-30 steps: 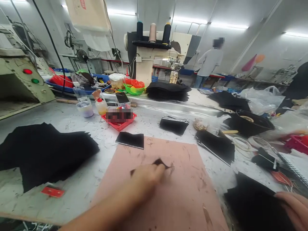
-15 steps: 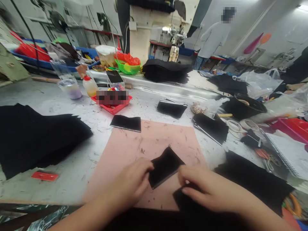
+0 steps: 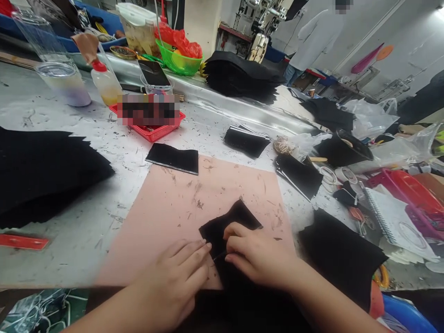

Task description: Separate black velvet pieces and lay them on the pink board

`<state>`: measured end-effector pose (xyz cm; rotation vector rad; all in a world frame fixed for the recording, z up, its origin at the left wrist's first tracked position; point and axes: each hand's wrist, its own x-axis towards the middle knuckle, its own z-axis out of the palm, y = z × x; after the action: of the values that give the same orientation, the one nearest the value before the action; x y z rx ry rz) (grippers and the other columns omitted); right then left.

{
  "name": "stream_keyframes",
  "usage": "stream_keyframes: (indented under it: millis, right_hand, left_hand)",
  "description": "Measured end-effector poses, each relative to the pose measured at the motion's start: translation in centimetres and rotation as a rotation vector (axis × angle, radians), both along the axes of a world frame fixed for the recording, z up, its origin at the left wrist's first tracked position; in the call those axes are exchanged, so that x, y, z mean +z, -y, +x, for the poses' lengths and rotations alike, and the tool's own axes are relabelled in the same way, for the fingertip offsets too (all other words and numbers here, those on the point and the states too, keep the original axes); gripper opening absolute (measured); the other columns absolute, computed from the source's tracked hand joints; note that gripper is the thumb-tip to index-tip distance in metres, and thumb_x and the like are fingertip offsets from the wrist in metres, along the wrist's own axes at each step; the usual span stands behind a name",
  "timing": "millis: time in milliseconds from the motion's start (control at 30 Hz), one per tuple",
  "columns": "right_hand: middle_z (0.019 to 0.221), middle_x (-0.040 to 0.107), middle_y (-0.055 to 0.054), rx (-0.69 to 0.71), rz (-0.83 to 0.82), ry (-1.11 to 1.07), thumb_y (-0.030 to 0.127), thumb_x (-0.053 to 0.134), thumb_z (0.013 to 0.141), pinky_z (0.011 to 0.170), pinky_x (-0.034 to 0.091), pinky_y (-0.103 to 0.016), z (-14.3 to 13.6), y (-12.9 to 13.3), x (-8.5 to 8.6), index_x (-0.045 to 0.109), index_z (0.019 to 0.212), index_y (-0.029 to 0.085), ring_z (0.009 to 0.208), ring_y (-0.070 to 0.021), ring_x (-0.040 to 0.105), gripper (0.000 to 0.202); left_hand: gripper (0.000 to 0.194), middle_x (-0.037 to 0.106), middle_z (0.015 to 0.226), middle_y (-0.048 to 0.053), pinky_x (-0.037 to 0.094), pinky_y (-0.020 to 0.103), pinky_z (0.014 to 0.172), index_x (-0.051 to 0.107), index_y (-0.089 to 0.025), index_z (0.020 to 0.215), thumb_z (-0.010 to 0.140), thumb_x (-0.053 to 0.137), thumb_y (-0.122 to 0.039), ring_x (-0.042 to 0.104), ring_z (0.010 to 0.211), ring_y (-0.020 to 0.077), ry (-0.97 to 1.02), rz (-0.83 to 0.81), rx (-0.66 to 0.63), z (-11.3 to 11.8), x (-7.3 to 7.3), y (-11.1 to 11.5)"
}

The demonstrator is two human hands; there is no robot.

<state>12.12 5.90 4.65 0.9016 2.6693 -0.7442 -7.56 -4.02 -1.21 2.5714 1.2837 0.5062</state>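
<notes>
A small black fabric piece [image 3: 227,217] lies aslant on the pink mat [image 3: 166,203]. My left hand [image 3: 183,273] rests palm down to its left, fingers stretched out, with the fingertips at the edge where the black pieces meet. Over the lower side of that small piece, my right hand [image 3: 255,252] pinches the edge of a larger black fabric piece [image 3: 239,282], which hangs down toward my lap. Its lower part blends with the dark area below, so its outline there is unclear. Another small black piece [image 3: 175,158] lies across the mat's top left corner.
Stacks of black fabric lie left [image 3: 45,175], right [image 3: 343,249] and at the back [image 3: 243,76]. A red basket [image 3: 152,133], a glue bottle [image 3: 106,83] and a cup [image 3: 64,83] stand at the back left. A spiral notebook [image 3: 395,222] lies right. Another person [image 3: 317,37] stands beyond.
My right hand has moved left, bringing the larger black piece against the small one. My left hand has gone from gripping the small piece to lying flat. The view has tilted downward.
</notes>
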Motion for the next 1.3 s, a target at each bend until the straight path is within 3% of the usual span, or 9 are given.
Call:
stream_keyframes:
  millis: [333,700,833,933,1100,1233,1300]
  right_hand:
    - [0.105,0.055,-0.001,0.008,0.029,-0.009,0.021,0.046,0.087,0.059,0.045,-0.024,-0.2,0.3,-0.6,0.058,0.081,0.018,0.069,-0.0118,0.057,0.014]
    - [0.103,0.056,-0.003,-0.009,0.100,0.035,0.024,0.046,0.087,0.055,0.043,-0.025,0.0,0.8,-0.7,0.058,0.084,0.017,0.065,-0.0119,0.056,0.014]
    - [0.087,0.055,-0.002,-0.128,0.162,0.079,0.026,0.053,0.081,0.054,0.040,-0.026,1.5,0.0,-0.6,0.057,0.076,0.018,0.065,-0.0135,0.055,0.011]
    - [0.087,0.055,-0.002,-0.222,0.163,0.088,0.023,0.054,0.077,0.055,0.040,-0.026,2.6,-0.8,-0.7,0.058,0.073,0.018,0.063,-0.0122,0.054,0.007]
    - [0.091,0.055,-0.003,-0.193,0.124,0.038,0.019,0.054,0.077,0.063,0.043,-0.026,2.9,-1.6,-0.8,0.059,0.071,0.018,0.075,-0.0142,0.055,0.007]
    - [0.091,0.055,-0.002,-0.158,0.113,0.028,0.019,0.055,0.077,0.064,0.042,-0.027,2.7,-2.1,-0.8,0.058,0.071,0.018,0.075,-0.0144,0.054,0.007]
    - [0.090,0.056,-0.001,-0.149,0.109,0.046,0.020,0.056,0.077,0.062,0.041,-0.028,2.6,-2.3,-0.8,0.058,0.070,0.018,0.073,-0.0142,0.053,0.008]
  left_hand:
    - [0.039,0.051,0.131,0.007,0.033,0.035,0.102,0.056,-0.019,0.112,0.074,0.048,-0.019,0.048,0.117,0.0233,-0.020,-0.004,-0.013,-0.1,-0.2,0.1]
    - [0.044,0.057,0.126,0.005,0.031,0.034,0.098,0.052,-0.021,0.122,0.079,0.044,-0.019,0.051,0.113,0.0218,-0.062,0.110,-0.011,-0.1,-0.2,-0.2]
    - [0.040,0.059,0.122,0.004,0.030,0.034,0.097,0.055,-0.022,0.119,0.080,0.047,-0.027,0.052,0.110,0.0213,-0.044,0.119,0.013,0.1,-0.3,-0.3]
    - [0.036,0.059,0.122,0.000,0.028,0.034,0.098,0.057,-0.023,0.116,0.083,0.048,-0.032,0.049,0.111,0.0197,-0.068,0.167,0.006,0.6,-0.5,-0.3]
    - [0.028,0.063,0.115,0.003,0.033,0.033,0.083,0.067,-0.021,0.096,0.085,0.041,-0.017,0.050,0.103,0.0207,-0.099,0.311,-0.102,2.3,-1.3,-0.4]
    - [0.029,0.068,0.096,0.007,0.033,0.034,0.071,0.069,-0.016,0.086,0.079,0.043,-0.010,0.053,0.086,0.0227,-0.060,0.403,-0.035,3.7,-1.5,-0.9]
    - [0.025,0.069,0.094,0.009,0.031,0.034,0.068,0.070,-0.015,0.086,0.076,0.047,-0.011,0.053,0.082,0.0227,-0.095,0.421,-0.069,4.0,-1.2,-1.2]
